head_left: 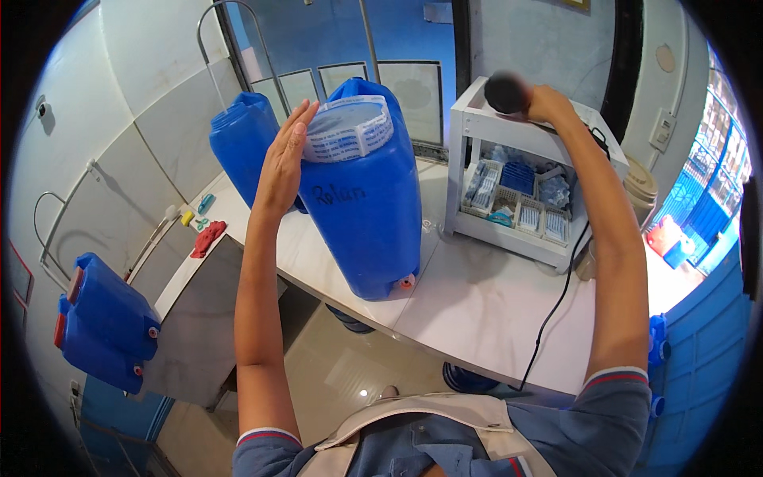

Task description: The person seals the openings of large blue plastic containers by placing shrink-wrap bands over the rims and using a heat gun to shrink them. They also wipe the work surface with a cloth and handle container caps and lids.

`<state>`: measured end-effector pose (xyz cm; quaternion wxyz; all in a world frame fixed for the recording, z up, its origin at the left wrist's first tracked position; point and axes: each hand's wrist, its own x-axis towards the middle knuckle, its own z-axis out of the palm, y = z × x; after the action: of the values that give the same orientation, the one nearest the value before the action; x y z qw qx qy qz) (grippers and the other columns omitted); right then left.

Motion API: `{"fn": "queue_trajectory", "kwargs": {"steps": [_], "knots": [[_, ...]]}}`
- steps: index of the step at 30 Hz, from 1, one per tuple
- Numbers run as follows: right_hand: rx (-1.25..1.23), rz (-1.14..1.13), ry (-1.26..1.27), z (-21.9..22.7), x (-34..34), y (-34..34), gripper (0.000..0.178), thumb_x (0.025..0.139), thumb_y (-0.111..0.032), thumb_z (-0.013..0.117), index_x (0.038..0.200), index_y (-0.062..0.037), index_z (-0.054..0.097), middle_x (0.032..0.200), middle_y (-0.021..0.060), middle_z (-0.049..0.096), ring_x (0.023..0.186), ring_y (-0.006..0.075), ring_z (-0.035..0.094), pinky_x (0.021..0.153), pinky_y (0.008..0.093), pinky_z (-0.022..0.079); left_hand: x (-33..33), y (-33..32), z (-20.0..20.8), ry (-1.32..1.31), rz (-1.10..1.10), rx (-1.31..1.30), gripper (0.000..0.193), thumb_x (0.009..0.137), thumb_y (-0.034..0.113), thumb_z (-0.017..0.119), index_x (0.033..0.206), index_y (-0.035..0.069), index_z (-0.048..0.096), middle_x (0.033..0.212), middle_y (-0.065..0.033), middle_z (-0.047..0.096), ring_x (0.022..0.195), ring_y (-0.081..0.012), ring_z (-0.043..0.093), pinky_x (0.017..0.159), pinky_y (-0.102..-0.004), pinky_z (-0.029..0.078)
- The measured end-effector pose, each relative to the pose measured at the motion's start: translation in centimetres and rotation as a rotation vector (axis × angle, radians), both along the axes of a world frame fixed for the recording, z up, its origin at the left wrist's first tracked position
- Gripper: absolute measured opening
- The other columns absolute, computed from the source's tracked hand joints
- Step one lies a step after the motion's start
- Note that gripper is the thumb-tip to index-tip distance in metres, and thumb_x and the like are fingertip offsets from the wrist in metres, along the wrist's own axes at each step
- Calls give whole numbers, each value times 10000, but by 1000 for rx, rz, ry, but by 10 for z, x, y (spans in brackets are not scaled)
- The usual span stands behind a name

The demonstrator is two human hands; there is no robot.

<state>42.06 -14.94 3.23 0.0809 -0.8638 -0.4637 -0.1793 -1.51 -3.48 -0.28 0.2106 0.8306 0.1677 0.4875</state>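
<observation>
A tall blue water container (362,215) stands on the white counter, with a clear plastic seal band (350,135) around its wide top. My left hand (284,159) lies along the left side of that band, fingers stretched out and gripping nothing. Farther right, over the top of the white cart, my right hand (548,105) is closed around a black, round-ended tool that looks like a hair dryer (506,94). Its front is blurred, and my fingers hide the handle. A small tap (406,281) sits low on the container's front.
Another blue container (242,147) stands behind to the left. The white cart (509,246) holds baskets of small packs. A black cord (548,322) crosses the counter. Red cloth (208,238) lies on the left ledge, near more blue containers (107,326). A lidded beige bucket (640,187) stands right.
</observation>
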Motion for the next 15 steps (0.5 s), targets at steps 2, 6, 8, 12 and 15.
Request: {"fn": "queue_trajectory", "kwargs": {"steps": [2,6,8,12,15], "knots": [[126,78,8,3,-13,-13,353,640,-251,681,930,-51,671,919,199,658,886,354,632,775,425,501,-9,3,1,-12,-2,-9,554,955,479,282,1328,116,471,1425,-132,357,1335,-293,300,1083,-395,253],[552,254,122,11,-14,-64,336,686,-323,685,871,-43,662,820,182,662,810,280,660,707,379,500,-9,-1,1,-44,-53,-92,533,950,454,335,1346,115,445,1430,-134,346,1338,-284,292,1080,-401,255],[519,246,493,25,-40,-94,331,731,-334,675,871,-35,650,738,120,650,694,179,644,620,312,483,-10,-2,1,-62,-35,-80,530,943,444,371,1356,116,430,1437,-134,332,1340,-285,286,1081,-399,252],[929,588,985,-12,-104,-145,297,785,-296,659,890,-21,613,725,45,612,593,108,585,548,237,465,-10,-4,-14,-116,11,-136,703,881,433,543,1404,35,292,1435,-210,289,1339,-336,264,1088,-402,223],[991,683,1256,-52,-136,-169,283,765,-246,652,900,-4,592,743,75,606,591,126,590,546,246,488,1,-1,-34,-176,2,-209,901,818,380,671,1406,-73,159,1391,-289,303,1323,-346,285,1077,-392,235]]}}
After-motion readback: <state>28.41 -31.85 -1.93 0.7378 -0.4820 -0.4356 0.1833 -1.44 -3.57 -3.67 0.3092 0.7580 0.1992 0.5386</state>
